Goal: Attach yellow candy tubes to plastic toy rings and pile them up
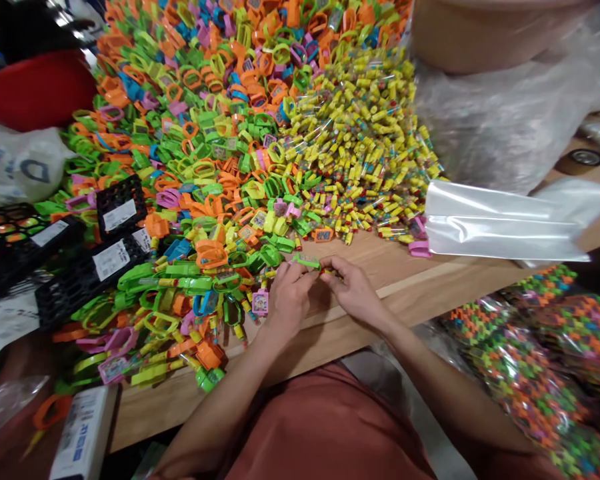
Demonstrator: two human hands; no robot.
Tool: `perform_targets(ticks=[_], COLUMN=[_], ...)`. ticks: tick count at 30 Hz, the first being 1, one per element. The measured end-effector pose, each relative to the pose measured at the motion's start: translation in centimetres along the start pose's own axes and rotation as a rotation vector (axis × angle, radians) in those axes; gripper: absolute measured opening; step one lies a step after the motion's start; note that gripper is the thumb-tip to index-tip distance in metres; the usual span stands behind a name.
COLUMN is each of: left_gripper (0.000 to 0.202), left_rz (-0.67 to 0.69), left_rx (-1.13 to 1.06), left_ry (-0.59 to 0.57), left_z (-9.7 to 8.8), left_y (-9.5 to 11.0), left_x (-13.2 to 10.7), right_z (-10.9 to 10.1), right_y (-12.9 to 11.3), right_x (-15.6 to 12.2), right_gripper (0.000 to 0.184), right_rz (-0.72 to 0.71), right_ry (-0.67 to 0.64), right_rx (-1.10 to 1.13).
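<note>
My left hand (289, 300) is closed on a green toy watch (307, 262) near the table's front edge. Close beside it, my right hand (353, 290) pinches at the watch's end, where a bit of red and yellow shows; the fingers mostly cover this piece. A purple toy watch (261, 302) lies just left of my left hand. Beyond both hands spreads a big heap of toy watches (215, 133) in green, orange, purple, blue and yellow. Small yellow tubes in clear wrap (355, 140) form a pile at its right.
Black plastic crates (121, 208) with white labels stand at the left, near a red object (37, 90). Clear plastic bags (500, 223) lie on the wooden table (405, 283) at right. Filled bags (520, 360) sit below the table's right side. A white box (84, 433) is at lower left.
</note>
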State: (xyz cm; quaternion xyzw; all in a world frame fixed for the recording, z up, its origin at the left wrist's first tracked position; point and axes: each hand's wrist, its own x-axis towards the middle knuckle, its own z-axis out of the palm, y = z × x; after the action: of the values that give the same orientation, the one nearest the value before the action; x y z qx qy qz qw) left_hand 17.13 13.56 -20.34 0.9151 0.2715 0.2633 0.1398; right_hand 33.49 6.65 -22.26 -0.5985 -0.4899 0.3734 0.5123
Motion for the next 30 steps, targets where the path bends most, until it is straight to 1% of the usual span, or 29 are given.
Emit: perform_targets(ticks=[3, 5, 7, 8, 10, 11, 12, 13, 14, 15, 16, 17, 18, 19, 20, 22, 24, 25, 26, 27, 28, 30], left_gripper=[0.036, 0.036, 0.035, 0.034, 0.031, 0.029, 0.025, 0.020, 0.016, 0.018, 0.022, 0.024, 0.024, 0.022, 0.021, 0.024, 0.024, 0.022, 0.020, 0.019, 0.019, 0.017], left_rz=[0.020, 0.030, 0.036, 0.034, 0.005, -0.036, -0.089, -0.173, -0.263, -0.338, -0.387, -0.398, -0.376, -0.331, -0.272, -0.191, -0.174, -0.195, -0.228, -0.266, -0.302, -0.333], left_rx=[0.052, 0.076, 0.069, 0.061, 0.065, 0.088, 0.121, 0.164, 0.208, 0.232, 0.244, 0.240, 0.221, 0.192, 0.162, 0.097, 0.097, 0.109, 0.123, 0.129, 0.128, 0.102], left_ry=[0.018, 0.041, 0.050, 0.048, 0.052, 0.067, 0.100, 0.143, 0.210, 0.281, 0.337, 0.365, 0.354, 0.304, 0.224, 0.037, -0.123, -0.184, -0.228, -0.255, -0.266, -0.256], left_z=[-0.5, -0.6, -1.0, -1.6, -3.8, -5.4, -7.2, -9.0, -10.8, -12.2, -13.0, -13.3, -12.8, -11.7, -10.2, -6.3, -2.8, -1.5, -0.6, -0.1, 0.1, -0.1], left_y=[0.2, 0.2, -0.2, -0.6, -2.0, -2.8, -3.6, -4.4, -5.0, -5.4, -5.7, -5.8, -5.8, -5.8, -5.7, -5.9, -6.3, -6.5, -6.7, -6.9, -6.9, -6.8], left_x=[-0.6, -0.8, -0.9, -0.9, -0.8, -0.7, -0.5, -0.2, 0.1, 0.6, 1.1, 1.8, 2.6, 3.4, 4.2, 5.9, 7.2, 7.6, 7.9, 8.0, 8.1, 7.9], right_z=[0.9, 1.5, 1.7, 1.5, 0.3, -0.6, -1.8, -3.1, -4.5, -5.8, -6.9, -7.7, -8.2, -8.4, -8.3, -7.8, -7.1, -6.8, -6.6, -6.5, -6.3, -5.9], right_y=[0.1, 0.1, 0.0, -0.1, -0.1, 0.0, 0.3, 0.7, 1.3, 1.9, 2.6, 3.3, 3.8, 4.3, 4.6, 4.8, 4.8, 4.7, 4.7, 4.6, 4.5, 4.2], right_x=[0.1, 0.2, 0.2, 0.3, 0.7, 1.0, 1.4, 1.9, 2.5, 3.0, 3.6, 4.1, 4.5, 4.8, 5.0, 4.9, 4.5, 4.2, 3.9, 3.6, 3.3, 2.7], right_gripper=[0.020, 0.019, 0.020, 0.022, 0.026, 0.027, 0.026, 0.025, 0.023, 0.022, 0.022, 0.024, 0.027, 0.029, 0.032, 0.034, 0.032, 0.030, 0.028, 0.026, 0.024, 0.020], right_rz=[-0.019, -0.034, -0.034, -0.029, -0.028, -0.043, -0.075, -0.117, -0.167, -0.217, -0.253, -0.284, -0.304, -0.317, -0.325, -0.335, -0.347, -0.355, -0.360, -0.361, -0.355, -0.317], right_ry=[-0.003, -0.015, -0.072, -0.112, -0.144, -0.121, -0.068, -0.002, 0.060, 0.110, 0.130, 0.136, 0.124, 0.098, 0.066, -0.009, -0.066, -0.084, -0.094, -0.098, -0.093, -0.057], right_rx=[-0.007, 0.036, 0.122, 0.160, 0.160, 0.105, 0.012, -0.105, -0.228, -0.351, -0.457, -0.548, -0.622, -0.678, -0.720, -0.780, -0.820, -0.836, -0.847, -0.852, -0.850, -0.813])
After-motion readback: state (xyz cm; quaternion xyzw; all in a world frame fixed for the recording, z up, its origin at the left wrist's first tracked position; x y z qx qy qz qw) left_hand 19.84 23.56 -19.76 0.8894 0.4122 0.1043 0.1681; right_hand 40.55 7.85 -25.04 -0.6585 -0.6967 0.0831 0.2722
